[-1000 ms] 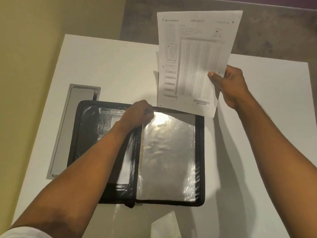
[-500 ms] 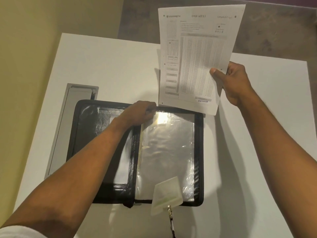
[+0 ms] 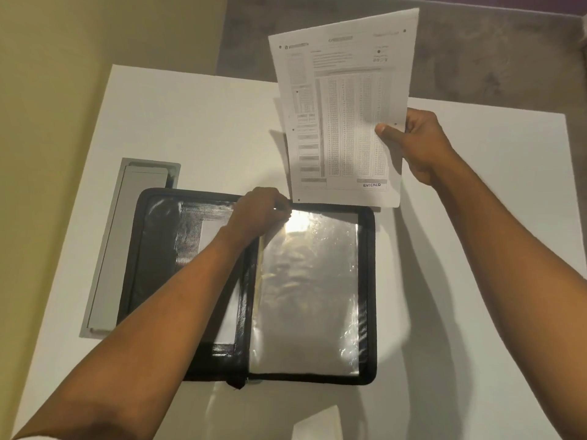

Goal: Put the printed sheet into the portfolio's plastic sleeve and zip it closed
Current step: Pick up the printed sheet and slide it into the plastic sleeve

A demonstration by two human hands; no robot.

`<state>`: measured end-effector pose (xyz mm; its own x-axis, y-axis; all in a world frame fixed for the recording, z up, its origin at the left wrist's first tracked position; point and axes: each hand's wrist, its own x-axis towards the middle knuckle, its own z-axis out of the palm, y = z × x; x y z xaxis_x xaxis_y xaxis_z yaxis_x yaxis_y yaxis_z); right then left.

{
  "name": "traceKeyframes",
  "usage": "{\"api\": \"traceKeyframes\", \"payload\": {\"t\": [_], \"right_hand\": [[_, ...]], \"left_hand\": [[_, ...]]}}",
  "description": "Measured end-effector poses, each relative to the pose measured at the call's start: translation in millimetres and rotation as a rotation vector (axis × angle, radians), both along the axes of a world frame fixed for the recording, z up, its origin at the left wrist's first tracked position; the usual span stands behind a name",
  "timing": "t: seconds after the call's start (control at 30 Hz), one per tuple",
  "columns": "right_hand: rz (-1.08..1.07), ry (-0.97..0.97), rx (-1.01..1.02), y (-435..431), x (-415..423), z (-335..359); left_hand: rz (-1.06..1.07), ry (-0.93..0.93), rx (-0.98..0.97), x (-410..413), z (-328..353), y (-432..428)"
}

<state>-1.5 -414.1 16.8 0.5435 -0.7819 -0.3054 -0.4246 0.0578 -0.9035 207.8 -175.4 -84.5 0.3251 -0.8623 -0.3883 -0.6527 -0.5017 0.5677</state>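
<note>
The portfolio [image 3: 254,287] lies open and unzipped on the table [image 3: 190,122]. The left hand [image 3: 257,214] pinches the plastic sleeve [image 3: 308,293] at its top edge. Beyond, the right hand [image 3: 419,144] grips the printed sheet [image 3: 343,109], held upright and not yet inserted.

Left forearm [image 3: 190,287] covers part of the open portfolio's [image 3: 368,281] left half, fine print on the sheet [image 3: 346,115] is too blurred to read, and a pale object [image 3: 314,423] is cropped at the near edge.
</note>
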Motion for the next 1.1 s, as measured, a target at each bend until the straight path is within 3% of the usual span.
{"api": "traceKeyframes", "payload": {"t": [0.47,0.9,1.1], "right_hand": [[0.234,0.066,0.069,-12.0,48.3,-6.9],[0.252,0.109,0.285,2.6,63.6,-55.8],[0.197,0.088,0.402,7.2,56.8,-77.8]], "left_hand": [[-0.179,-0.227,-0.312,-5.0,-1.1,28.3],[-0.136,-0.079,-0.069,-10.9,1.3,9.9],[-0.191,-0.104,0.022,-32.3,2.3,-7.6]]}}
